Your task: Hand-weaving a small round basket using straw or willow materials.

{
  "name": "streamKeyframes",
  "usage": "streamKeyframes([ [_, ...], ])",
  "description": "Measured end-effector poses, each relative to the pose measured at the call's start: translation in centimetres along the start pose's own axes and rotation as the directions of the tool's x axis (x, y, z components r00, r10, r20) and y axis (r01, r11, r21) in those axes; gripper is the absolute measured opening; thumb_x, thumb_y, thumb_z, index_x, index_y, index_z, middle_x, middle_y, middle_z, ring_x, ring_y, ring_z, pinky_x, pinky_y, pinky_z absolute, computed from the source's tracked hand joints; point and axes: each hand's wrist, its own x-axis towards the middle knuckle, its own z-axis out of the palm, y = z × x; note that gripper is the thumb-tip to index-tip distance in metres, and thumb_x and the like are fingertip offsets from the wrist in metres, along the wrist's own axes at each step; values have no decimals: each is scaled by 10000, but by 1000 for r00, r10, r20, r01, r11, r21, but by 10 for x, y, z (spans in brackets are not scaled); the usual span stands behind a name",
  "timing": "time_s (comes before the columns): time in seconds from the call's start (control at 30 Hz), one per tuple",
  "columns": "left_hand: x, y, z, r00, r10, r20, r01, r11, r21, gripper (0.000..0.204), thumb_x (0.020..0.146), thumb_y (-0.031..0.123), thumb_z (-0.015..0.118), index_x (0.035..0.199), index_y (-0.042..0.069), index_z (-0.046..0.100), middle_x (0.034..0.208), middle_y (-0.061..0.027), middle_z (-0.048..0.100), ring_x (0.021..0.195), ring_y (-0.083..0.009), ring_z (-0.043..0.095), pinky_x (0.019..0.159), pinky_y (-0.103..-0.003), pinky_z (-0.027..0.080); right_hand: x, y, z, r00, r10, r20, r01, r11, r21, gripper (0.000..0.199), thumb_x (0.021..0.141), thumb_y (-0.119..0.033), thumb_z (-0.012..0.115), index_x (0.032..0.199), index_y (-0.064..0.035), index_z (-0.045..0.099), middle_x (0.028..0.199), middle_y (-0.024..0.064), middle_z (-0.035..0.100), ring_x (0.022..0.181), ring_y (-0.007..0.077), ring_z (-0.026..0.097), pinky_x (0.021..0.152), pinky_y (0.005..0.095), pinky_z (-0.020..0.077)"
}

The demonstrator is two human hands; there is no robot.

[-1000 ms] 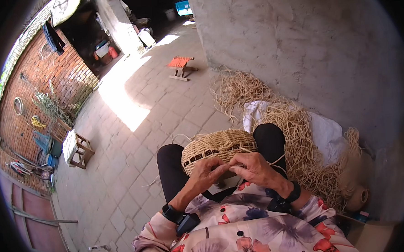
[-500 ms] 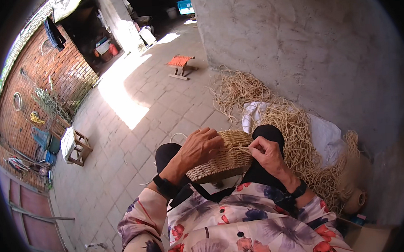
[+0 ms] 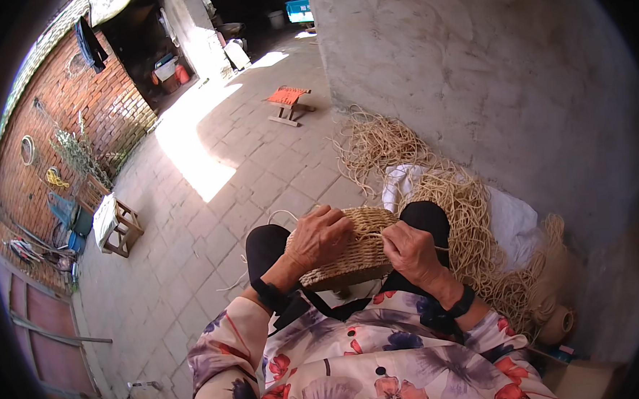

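In the head view, a woven straw basket (image 3: 351,252) is lying across the person's lap, resting on both knees, its long axis running left to right and tilting slightly up toward the far right. It is oval and shallow, made of tight coils of pale tan fibre, with a ribbed, rough surface. The left hand (image 3: 320,237) is curling over the basket's left end, fingers pressed down on the weave and gripping it. The right hand (image 3: 409,251) is sitting at the basket's right end, its fingers drawn together and pinching a thin straw strand (image 3: 441,249) that is sticking out to the right. Just to the right, a loose, tangled heap of straw (image 3: 465,221) is spreading along the foot of a grey plastered wall (image 3: 472,83), partly over a white cloth (image 3: 512,222). Far off on the paved floor (image 3: 211,205), a small folding stool (image 3: 288,102) with an orange seat is standing.
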Motion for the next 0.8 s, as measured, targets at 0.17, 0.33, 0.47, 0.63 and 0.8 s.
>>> streamKeyframes([
  [0.17,-1,0,4,999,-11,-41,11,1000,-10,145,751,103,699,842,115,587,818,-43,597,731,-253,572,600,-387,485,4,-8,2,994,-92,57,97,990,-102,166,760,4,669,816,-64,528,743,96,516,646,285,616,549,380,512],
  [0.33,1,1,8,997,-64,-34,64,998,-24,148,807,170,669,824,90,547,766,-72,546,754,-281,550,659,-409,475,15,-13,1,994,-104,24,106,985,-140,168,746,16,663,803,-60,524,738,101,508,647,282,611,539,380,501],
  [0.47,0,1,7,995,-91,-28,90,995,-35,156,803,179,674,825,90,548,777,-73,549,774,-281,549,669,-407,473,11,-10,-3,990,-138,-9,134,975,-174,170,740,18,662,794,-54,518,735,96,493,635,273,591,528,375,486],
  [0.63,0,2,9,990,-140,-16,139,988,-64,174,782,187,689,829,91,551,797,-78,550,779,-284,545,670,-414,463,1,-12,-3,983,-181,23,182,969,-169,183,734,6,676,799,-60,519,725,84,471,627,253,571,523,362,480],
  [0.8,2,3,8,990,-135,-49,132,989,-60,138,763,128,685,825,97,566,791,-73,563,761,-286,559,648,-398,476,-2,-9,5,972,-224,72,234,953,-193,193,737,-14,688,827,-71,527,726,74,464,654,238,575,540,352,490],
])
